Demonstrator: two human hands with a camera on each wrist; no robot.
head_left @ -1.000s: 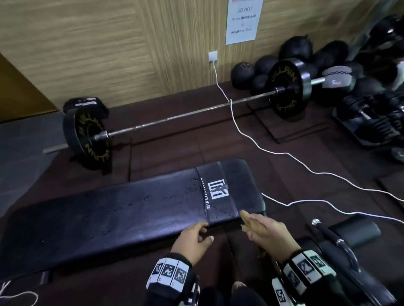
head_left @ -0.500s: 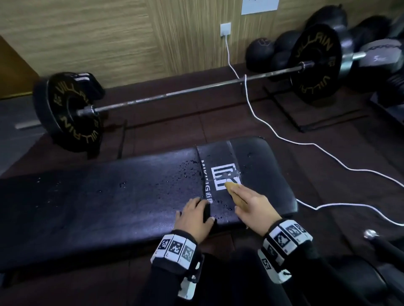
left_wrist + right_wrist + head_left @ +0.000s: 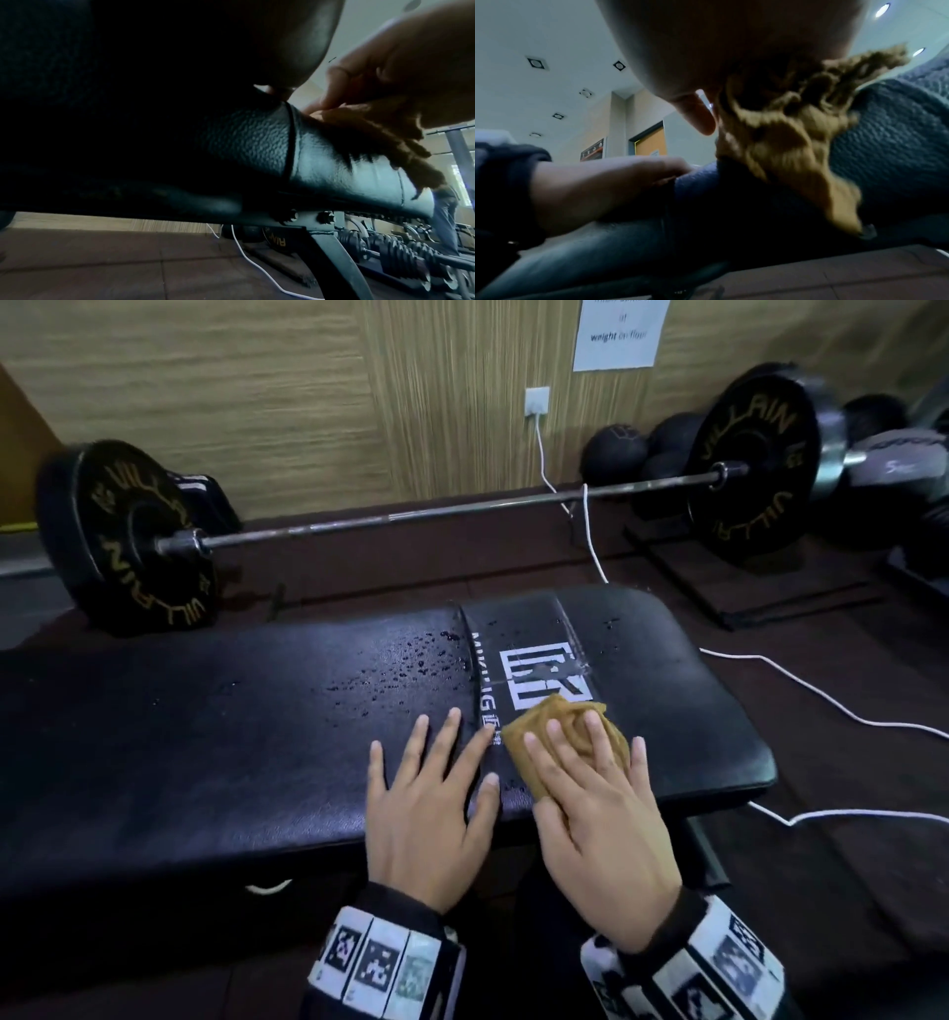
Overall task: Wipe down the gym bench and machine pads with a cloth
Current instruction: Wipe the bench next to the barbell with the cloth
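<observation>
Cloth (image 3: 565, 737) sits bunched on the logo band of the bench pad (image 3: 205, 737), pinned flat under my right hand (image 3: 595, 793), fingers spread for pressure (droplets lie just beyond), while my left hand (image 3: 431, 793) rests splayed beside it, bracing me.

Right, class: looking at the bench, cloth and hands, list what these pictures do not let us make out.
- Head view: the cloth lies partly under the right hand.
- Head view: the wall notice is cut by the top edge.
- Left wrist view: the left hand is hidden in darkness.
- Right wrist view: the cloth is motion-blurred.
- Head view: the bench runs off left.
</observation>
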